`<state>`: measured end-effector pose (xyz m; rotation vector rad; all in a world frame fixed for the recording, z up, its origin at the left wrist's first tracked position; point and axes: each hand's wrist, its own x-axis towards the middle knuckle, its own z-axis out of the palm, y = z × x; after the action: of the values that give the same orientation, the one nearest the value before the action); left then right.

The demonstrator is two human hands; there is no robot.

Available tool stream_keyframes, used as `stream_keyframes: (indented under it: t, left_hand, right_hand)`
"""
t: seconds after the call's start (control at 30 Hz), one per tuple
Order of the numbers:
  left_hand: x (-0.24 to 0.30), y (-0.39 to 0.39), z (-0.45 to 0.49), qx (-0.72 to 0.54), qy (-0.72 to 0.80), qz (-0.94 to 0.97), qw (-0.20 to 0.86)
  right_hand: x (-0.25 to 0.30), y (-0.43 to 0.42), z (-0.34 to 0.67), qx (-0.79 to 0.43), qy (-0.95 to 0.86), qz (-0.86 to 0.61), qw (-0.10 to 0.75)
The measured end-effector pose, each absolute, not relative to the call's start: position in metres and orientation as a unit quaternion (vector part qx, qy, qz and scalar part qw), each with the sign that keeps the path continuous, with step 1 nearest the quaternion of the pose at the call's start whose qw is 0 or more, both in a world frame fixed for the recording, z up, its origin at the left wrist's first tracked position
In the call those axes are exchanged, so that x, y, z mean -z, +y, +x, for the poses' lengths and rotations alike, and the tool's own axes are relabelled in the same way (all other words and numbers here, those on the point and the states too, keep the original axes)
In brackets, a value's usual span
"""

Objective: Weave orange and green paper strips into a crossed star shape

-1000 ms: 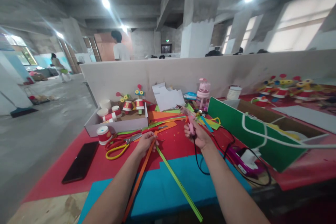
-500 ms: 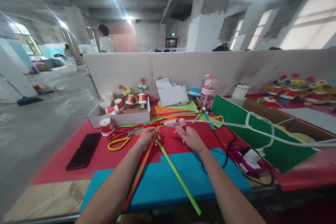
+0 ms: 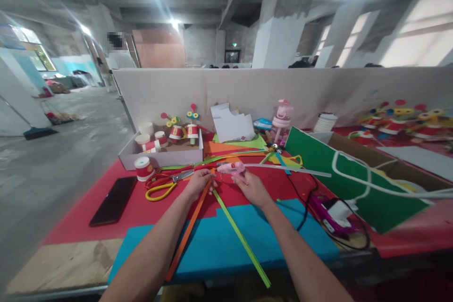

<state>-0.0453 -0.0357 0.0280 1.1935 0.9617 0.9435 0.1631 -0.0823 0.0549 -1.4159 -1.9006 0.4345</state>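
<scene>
My left hand pinches the far ends of an orange paper strip and a green paper strip, which run back toward me across the blue sheet. My right hand grips a pink glue gun, held level with its nozzle pointing left at the strip ends, close to my left fingers. A long clear glue stick sticks out of the gun's back to the right. Its black cord trails off to the right.
Yellow-handled scissors, a black phone and a red-and-white paper cup lie left. A white box of cup figures stands behind. Right: an open green box with white cable, a purple charger. A white partition closes the back.
My right hand has swung the glue gun from upright on the right down and leftward, bringing its nozzle to the strip ends. My left hand has stayed on the strips.
</scene>
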Motion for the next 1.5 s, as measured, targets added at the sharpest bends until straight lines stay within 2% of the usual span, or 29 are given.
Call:
stream_keyframes:
  t: [1.5]
  left_hand:
    - [-0.0271,-0.0364,-0.0462,-0.409,0.413,0.537,0.611]
  right_hand:
    - [-0.0624,-0.083,0.1592,-0.125,-0.746,-0.574,0.312]
